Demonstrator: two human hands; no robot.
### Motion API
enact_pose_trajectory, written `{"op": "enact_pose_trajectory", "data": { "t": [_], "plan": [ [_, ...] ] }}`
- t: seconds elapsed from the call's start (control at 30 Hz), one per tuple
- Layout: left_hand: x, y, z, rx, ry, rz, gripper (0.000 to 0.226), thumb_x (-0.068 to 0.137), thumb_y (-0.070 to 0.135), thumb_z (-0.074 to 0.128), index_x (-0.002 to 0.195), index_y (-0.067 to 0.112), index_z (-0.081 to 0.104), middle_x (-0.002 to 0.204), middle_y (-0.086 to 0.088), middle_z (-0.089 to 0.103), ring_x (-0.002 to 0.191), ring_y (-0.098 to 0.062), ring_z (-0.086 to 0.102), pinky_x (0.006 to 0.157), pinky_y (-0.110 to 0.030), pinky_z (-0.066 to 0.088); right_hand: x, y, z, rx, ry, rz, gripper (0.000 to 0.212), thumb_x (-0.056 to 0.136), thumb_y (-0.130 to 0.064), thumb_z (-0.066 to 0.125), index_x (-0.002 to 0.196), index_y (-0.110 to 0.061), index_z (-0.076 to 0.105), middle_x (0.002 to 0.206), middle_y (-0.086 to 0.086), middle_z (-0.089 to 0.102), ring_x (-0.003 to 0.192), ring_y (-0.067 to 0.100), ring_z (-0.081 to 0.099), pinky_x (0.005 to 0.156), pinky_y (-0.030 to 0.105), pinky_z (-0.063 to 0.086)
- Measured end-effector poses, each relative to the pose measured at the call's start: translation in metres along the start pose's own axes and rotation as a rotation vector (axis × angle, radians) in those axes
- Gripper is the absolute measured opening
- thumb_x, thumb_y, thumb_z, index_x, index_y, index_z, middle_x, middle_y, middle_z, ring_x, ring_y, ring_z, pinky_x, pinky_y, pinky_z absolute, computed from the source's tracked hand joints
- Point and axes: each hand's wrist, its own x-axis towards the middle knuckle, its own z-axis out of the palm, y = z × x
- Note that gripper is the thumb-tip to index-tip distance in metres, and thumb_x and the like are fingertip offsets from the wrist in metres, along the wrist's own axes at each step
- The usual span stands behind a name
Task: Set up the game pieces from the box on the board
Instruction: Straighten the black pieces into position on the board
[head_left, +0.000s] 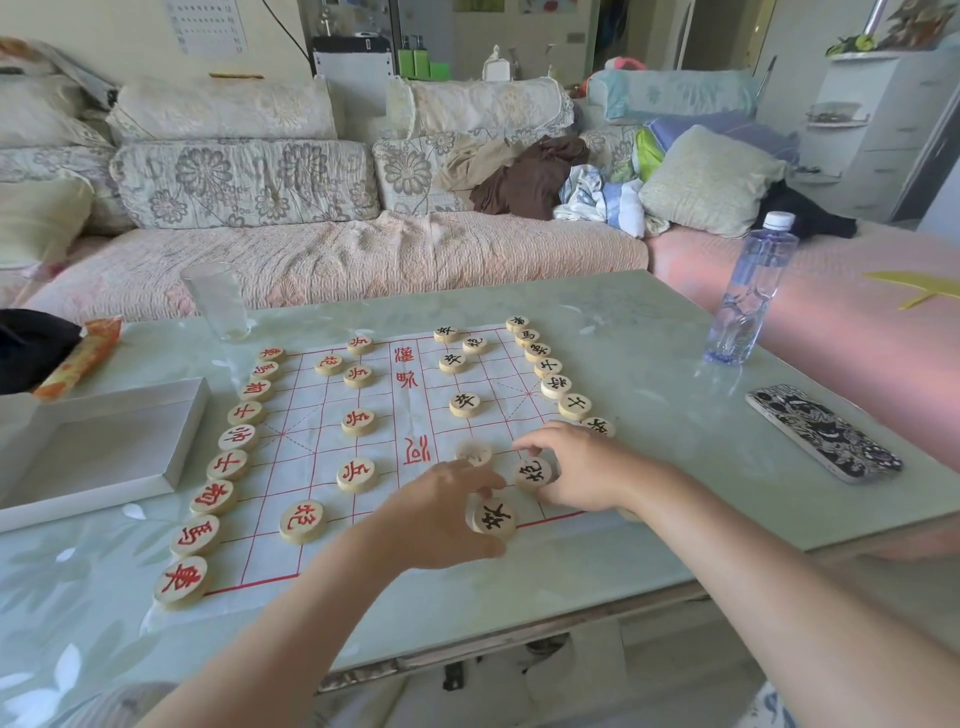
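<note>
Left hand (441, 514) pinches a black-lettered piece (493, 517) at the near edge of the xiangqi board (306, 483), while the right hand (582, 467) grips a black cannon piece (534, 473) beside it. Red pieces (181, 579) line the board's left side, by the open white box (171, 457) on the desk (649, 364).

The board (311, 452) is white with a red grid. Red-marked pieces (358, 422) on its left half and black-marked pieces (464, 404) on its right are pale wood. Left of it, a white box (104, 441); right of it, a phone (823, 432) patterned black-and-white, perhaps floral; beneath, a pale green table (649, 364).
</note>
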Motion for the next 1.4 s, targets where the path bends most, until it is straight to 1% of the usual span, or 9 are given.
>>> {"op": "enact_pose_trajectory", "data": {
  "t": [0.1,0.2,0.37,0.53,0.7,0.87,0.97,1.13,1.4],
  "plan": [
    [0.0016,0.0003,0.0060,0.029,0.034,-0.033,0.064,0.067,0.060,0.072,0.123,0.037,0.051,0.110,0.017,0.053,0.101,-0.008,0.047,0.084,-0.027,0.044,0.0008,0.0013,0.0011,0.012,0.009,0.002,0.048,0.083,-0.045,0.069,0.130,-0.038,0.059,0.129,-0.008,0.054,0.122,0.012,0.051,0.099,0.025,0.040],
    [0.0013,-0.0002,0.0058,-0.036,0.000,0.002,0.058,0.075,0.046,0.073,0.126,0.034,0.050,0.112,0.015,0.053,0.099,-0.008,0.049,0.081,-0.020,0.041,0.0011,0.0026,0.0012,0.011,0.008,-0.008,0.042,0.082,-0.045,0.070,0.122,-0.039,0.062,0.123,-0.010,0.056,0.116,0.011,0.053,0.096,0.025,0.042],
    [-0.0003,-0.0011,0.0033,-0.046,-0.008,-0.027,0.065,0.069,0.050,0.077,0.126,0.034,0.049,0.112,0.017,0.053,0.101,-0.007,0.048,0.079,-0.019,0.039,0.0001,0.0021,0.0022,-0.018,0.006,0.001,0.051,0.082,-0.050,0.068,0.131,-0.039,0.057,0.129,-0.013,0.054,0.120,0.009,0.052,0.100,0.025,0.041],
    [-0.0027,-0.0029,0.0031,-0.039,0.009,-0.054,0.054,0.070,0.050,0.076,0.118,0.035,0.057,0.106,0.017,0.054,0.093,-0.005,0.050,0.067,-0.011,0.035,-0.0005,0.0006,0.0038,-0.016,0.013,-0.010,0.048,0.086,-0.050,0.066,0.131,-0.039,0.057,0.133,-0.014,0.053,0.121,0.008,0.051,0.096,0.021,0.039],
    [-0.0051,-0.0052,0.0033,-0.025,0.038,-0.047,0.056,0.070,0.050,0.077,0.119,0.034,0.057,0.107,0.017,0.054,0.092,-0.004,0.049,0.068,-0.011,0.034,0.0016,-0.0011,0.0040,-0.010,-0.001,-0.008,0.047,0.086,-0.046,0.065,0.132,-0.037,0.057,0.133,-0.013,0.052,0.123,0.010,0.051,0.100,0.023,0.040],
    [-0.0059,-0.0067,0.0032,-0.039,0.041,-0.045,0.056,0.070,0.051,0.077,0.120,0.033,0.058,0.106,0.017,0.054,0.090,-0.005,0.048,0.067,-0.010,0.035,0.0041,0.0003,0.0051,0.003,-0.005,-0.006,0.054,0.081,-0.034,0.068,0.134,-0.038,0.055,0.127,-0.014,0.052,0.118,0.006,0.051,0.093,0.019,0.040],
    [-0.0060,-0.0080,0.0023,-0.014,0.036,-0.021,0.055,0.073,0.048,0.075,0.122,0.032,0.057,0.106,0.017,0.053,0.089,-0.004,0.046,0.066,-0.008,0.033,0.0060,0.0014,0.0057,0.008,-0.007,-0.010,0.051,0.083,-0.038,0.067,0.133,-0.039,0.056,0.127,-0.014,0.052,0.118,0.008,0.051,0.095,0.021,0.041],
    [-0.0034,-0.0057,0.0102,-0.068,0.081,-0.073,0.063,0.064,0.059,0.076,0.118,0.034,0.057,0.107,0.016,0.055,0.096,-0.007,0.050,0.077,-0.021,0.041,0.0083,0.0024,0.0085,-0.006,-0.005,-0.005,0.049,0.082,-0.042,0.065,0.130,-0.042,0.056,0.125,-0.015,0.052,0.118,0.010,0.052,0.099,0.028,0.044],
    [-0.0037,-0.0076,0.0091,-0.068,0.071,-0.052,0.057,0.069,0.050,0.076,0.119,0.031,0.058,0.110,0.012,0.056,0.090,-0.006,0.050,0.072,-0.016,0.036,0.0081,0.0014,0.0069,-0.006,-0.004,-0.022,0.050,0.083,-0.040,0.066,0.132,-0.038,0.057,0.127,-0.012,0.053,0.118,0.010,0.051,0.098,0.026,0.042]
  ]
}}
